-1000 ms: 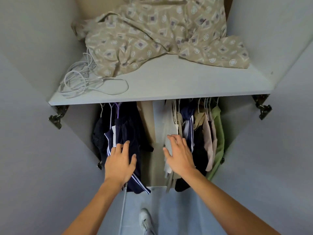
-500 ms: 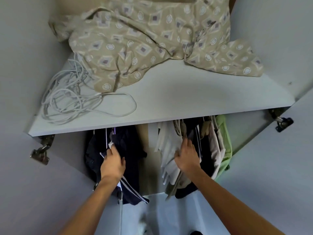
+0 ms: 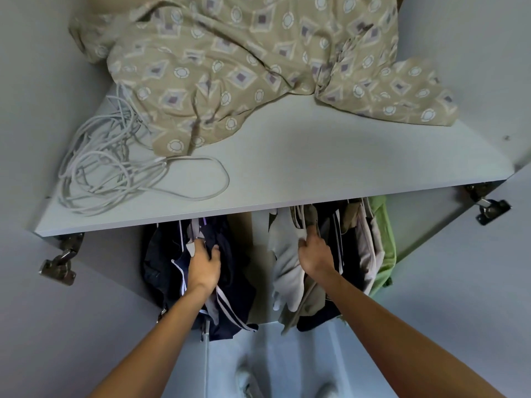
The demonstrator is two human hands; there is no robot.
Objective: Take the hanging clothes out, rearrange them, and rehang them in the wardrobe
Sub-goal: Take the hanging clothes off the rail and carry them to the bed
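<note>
Clothes hang in two bunches under the wardrobe shelf (image 3: 287,179): the dark navy garments (image 3: 227,282) at about 7 o'clock from the centre of my view, the pale and beige ones (image 3: 290,271) at about 5 o'clock, with a green piece (image 3: 385,254) at the far end towards 4 o'clock. A bare gap of wardrobe back separates the bunches.

My left hand (image 3: 204,267) reaches up into the navy bunch, fingers curled round a fold of dark cloth near its top. My right hand (image 3: 314,254) is pushed in between the pale garment and the darker one beside it, fingers curled into the cloth just below the shelf edge. Both hands are closed on fabric, not on hangers, as far as I can see; the hooks and the rail are hidden behind the shelf.

To do this well, I judge I should slide each hand higher until it finds the hanger neck, then lift the hook up and off rather than drag on the cloth, which would likely pull a garment off its hanger. Taking one bunch at a time seems safer than both together. The patterned bedding (image 3: 258,61) and white cable (image 3: 115,168) lie on the shelf above, towards 12 and 10 o'clock, so I should keep my forearms clear of the loop near the front edge.
</note>
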